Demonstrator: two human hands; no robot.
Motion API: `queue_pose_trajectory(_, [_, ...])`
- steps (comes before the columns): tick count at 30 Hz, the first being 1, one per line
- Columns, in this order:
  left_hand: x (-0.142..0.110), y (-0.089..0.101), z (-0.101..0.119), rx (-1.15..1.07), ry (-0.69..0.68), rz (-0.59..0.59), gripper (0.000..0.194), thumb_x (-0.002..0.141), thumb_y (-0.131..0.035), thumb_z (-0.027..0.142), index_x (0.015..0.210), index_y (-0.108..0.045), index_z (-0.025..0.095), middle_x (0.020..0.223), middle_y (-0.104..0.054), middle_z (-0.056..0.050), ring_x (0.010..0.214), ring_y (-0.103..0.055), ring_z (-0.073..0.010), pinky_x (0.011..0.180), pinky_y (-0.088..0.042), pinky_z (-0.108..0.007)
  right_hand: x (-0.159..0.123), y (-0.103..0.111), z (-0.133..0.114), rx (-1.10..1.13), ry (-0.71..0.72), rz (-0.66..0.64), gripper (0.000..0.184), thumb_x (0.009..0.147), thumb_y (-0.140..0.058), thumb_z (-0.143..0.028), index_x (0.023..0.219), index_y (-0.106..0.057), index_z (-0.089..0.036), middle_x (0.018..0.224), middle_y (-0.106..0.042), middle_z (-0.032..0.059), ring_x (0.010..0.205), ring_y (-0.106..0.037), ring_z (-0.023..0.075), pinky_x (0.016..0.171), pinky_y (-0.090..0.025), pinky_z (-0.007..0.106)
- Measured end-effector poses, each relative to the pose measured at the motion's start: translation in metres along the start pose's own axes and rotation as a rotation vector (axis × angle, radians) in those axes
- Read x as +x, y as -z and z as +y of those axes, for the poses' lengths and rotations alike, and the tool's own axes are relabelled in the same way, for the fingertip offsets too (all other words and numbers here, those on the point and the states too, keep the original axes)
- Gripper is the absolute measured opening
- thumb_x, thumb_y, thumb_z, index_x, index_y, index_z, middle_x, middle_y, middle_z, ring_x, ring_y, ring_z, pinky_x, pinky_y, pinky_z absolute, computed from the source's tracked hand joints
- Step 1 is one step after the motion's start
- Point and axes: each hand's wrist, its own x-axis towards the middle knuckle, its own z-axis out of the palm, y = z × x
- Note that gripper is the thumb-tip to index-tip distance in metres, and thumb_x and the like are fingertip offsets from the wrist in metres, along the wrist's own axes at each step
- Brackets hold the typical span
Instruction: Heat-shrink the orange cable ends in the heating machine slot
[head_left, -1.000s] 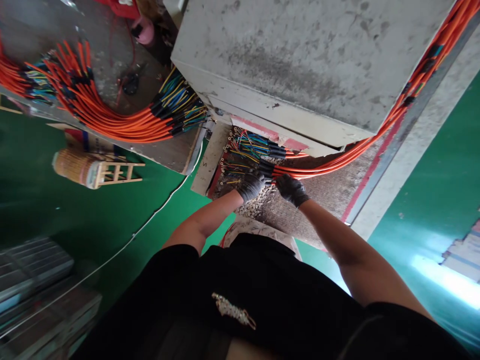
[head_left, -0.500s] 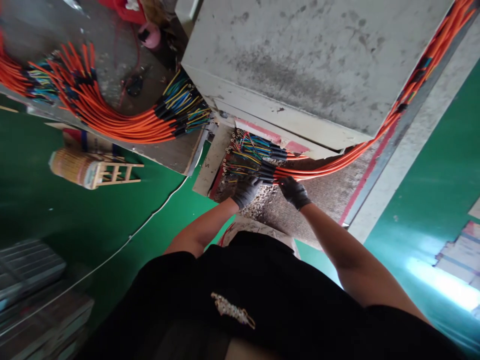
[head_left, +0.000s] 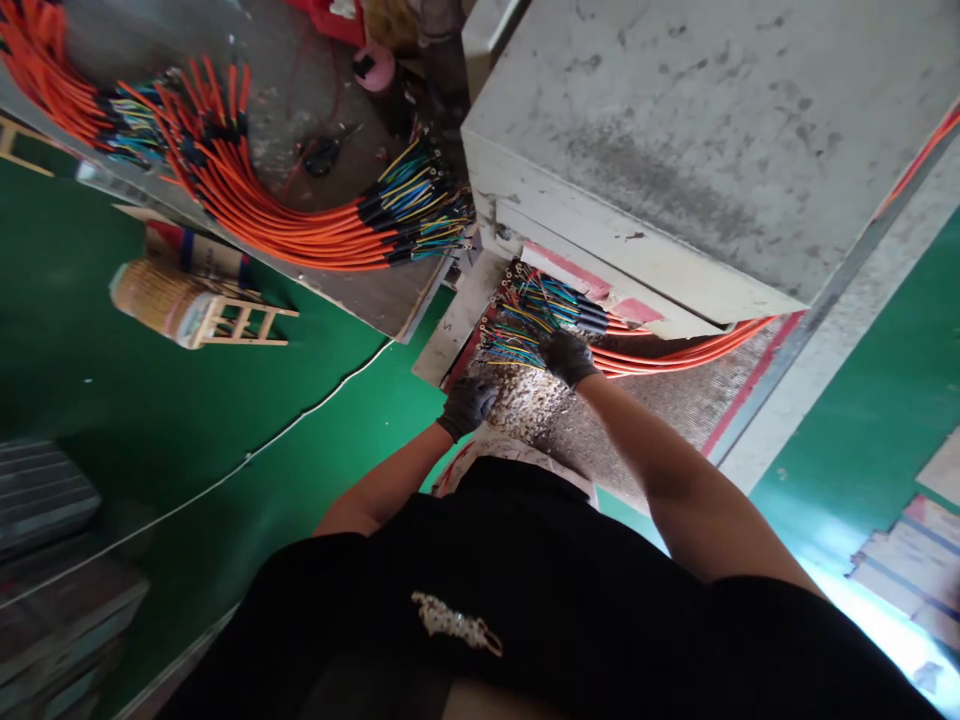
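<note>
My gloved right hand [head_left: 567, 357] lies over the near bundle of orange cables [head_left: 660, 358], at their dark sleeves, with its fingers closed around them. Thin blue, green and yellow wires [head_left: 514, 345] fan out to the left of that hand and end in small ring terminals. My gloved left hand [head_left: 468, 406] is lower and further left, at the near edge of the work surface [head_left: 600, 430]. Its fingers are curled; whatever they may hold is hidden. A second group of sleeved cable ends [head_left: 589, 312] lies just beyond my right hand, apart from it.
A large grey machine housing [head_left: 637, 130] overhangs the cables. To the left, a side table [head_left: 360, 300] bears more orange cables [head_left: 277, 225] and a dark pair of scissors [head_left: 322, 155]. A small stool [head_left: 165, 305] lies on the green floor, where a white cord [head_left: 300, 415] runs.
My left hand has drawn off the cables toward me and to the left. My right hand has shifted onto the dark sleeves near the wires. The head view has swung left.
</note>
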Motion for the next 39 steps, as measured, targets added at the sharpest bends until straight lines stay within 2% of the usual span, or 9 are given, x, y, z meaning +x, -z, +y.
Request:
queue_pose_trajectory(4, [-0.014, -0.005, -0.026, -0.005, 0.035, 0.121, 0.034, 0.105, -0.054, 0.029, 0.126, -0.080, 0.023, 0.128, -0.078, -0.013, 0.118, -0.070, -0.0286, 0.105, -0.053, -0.047, 0.009, 0.012, -0.011, -0.021, -0.083, -0.042, 0.062, 0.113, -0.033, -0.049, 0.171, -0.039, -0.027, 0.139, -0.075, 0.0183, 0.121, -0.072, 0.0317, 0.096, -0.056, 0.042])
queue_pose_trajectory(12, [-0.027, -0.003, -0.062, -0.085, 0.100, 0.170, 0.034, 0.104, -0.056, 0.032, 0.124, -0.082, 0.022, 0.121, -0.080, -0.013, 0.112, -0.073, -0.0286, 0.100, -0.056, -0.044, 0.005, 0.013, -0.015, -0.088, -0.128, -0.087, 0.067, 0.113, -0.027, -0.055, 0.176, -0.026, -0.032, 0.159, -0.062, 0.0159, 0.127, -0.070, 0.0328, 0.101, -0.057, 0.045])
queue_pose_trajectory(15, [-0.028, 0.007, -0.076, -0.123, 0.138, 0.189, 0.033, 0.104, -0.056, 0.030, 0.123, -0.081, 0.020, 0.121, -0.079, -0.013, 0.108, -0.073, -0.0278, 0.100, -0.055, -0.042, 0.002, 0.018, -0.012, -0.119, -0.103, -0.127, 0.064, 0.113, -0.032, -0.044, 0.174, -0.033, -0.027, 0.160, -0.060, 0.0197, 0.129, -0.069, 0.0338, 0.101, -0.058, 0.046])
queue_pose_trajectory(19, [-0.033, 0.013, -0.090, -0.133, 0.185, 0.206, 0.033, 0.106, -0.054, 0.029, 0.123, -0.080, 0.017, 0.120, -0.079, -0.014, 0.109, -0.072, -0.0282, 0.100, -0.054, -0.042, 0.007, 0.026, -0.014, -0.130, -0.122, -0.158, 0.056, 0.112, -0.033, -0.039, 0.156, -0.062, -0.020, 0.135, -0.075, 0.0219, 0.124, -0.072, 0.0321, 0.101, -0.056, 0.040])
queue_pose_trajectory(22, [-0.039, 0.010, -0.090, -0.141, 0.203, 0.194, 0.031, 0.104, -0.056, 0.028, 0.122, -0.081, 0.020, 0.119, -0.079, -0.012, 0.109, -0.072, -0.0272, 0.098, -0.054, -0.039, 0.016, 0.025, -0.022, -0.113, -0.159, -0.148, 0.055, 0.113, -0.034, -0.046, 0.152, -0.066, -0.023, 0.134, -0.077, 0.0172, 0.123, -0.073, 0.0304, 0.100, -0.057, 0.038])
queue_pose_trajectory(27, [-0.055, -0.003, -0.078, -0.176, 0.225, 0.176, 0.030, 0.103, -0.058, 0.027, 0.121, -0.080, 0.020, 0.122, -0.078, -0.011, 0.107, -0.072, -0.0261, 0.098, -0.053, -0.037, 0.014, 0.009, -0.031, -0.041, -0.189, -0.098, 0.052, 0.110, -0.043, -0.042, 0.145, -0.071, -0.015, 0.133, -0.077, 0.0191, 0.122, -0.073, 0.0308, 0.100, -0.057, 0.038])
queue_pose_trajectory(30, [-0.069, -0.008, -0.073, -0.196, 0.265, 0.151, 0.030, 0.105, -0.056, 0.027, 0.121, -0.080, 0.017, 0.122, -0.078, -0.011, 0.107, -0.071, -0.0252, 0.098, -0.052, -0.037, 0.007, 0.007, -0.014, 0.017, -0.172, -0.066, 0.046, 0.109, -0.046, -0.040, 0.134, -0.078, -0.019, 0.133, -0.078, 0.0153, 0.123, -0.072, 0.0297, 0.100, -0.056, 0.037])
queue_pose_trajectory(35, [-0.089, -0.007, -0.069, -0.189, 0.341, 0.136, 0.027, 0.104, -0.056, 0.025, 0.118, -0.080, 0.021, 0.120, -0.078, -0.010, 0.105, -0.073, -0.0234, 0.096, -0.054, -0.034, 0.011, 0.026, 0.025, 0.037, -0.222, -0.020, 0.047, 0.110, -0.038, -0.030, 0.128, -0.080, -0.016, 0.126, -0.081, 0.0165, 0.118, -0.074, 0.0290, 0.092, -0.056, 0.035])
queue_pose_trajectory(39, [-0.094, -0.001, -0.063, -0.206, 0.346, 0.122, 0.026, 0.103, -0.057, 0.023, 0.114, -0.081, 0.022, 0.118, -0.079, -0.008, 0.103, -0.073, -0.0224, 0.093, -0.055, -0.033, 0.026, 0.033, 0.024, 0.015, -0.230, -0.051, 0.044, 0.108, -0.044, -0.034, 0.126, -0.081, -0.016, 0.126, -0.080, 0.0184, 0.117, -0.075, 0.0299, 0.091, -0.056, 0.035])
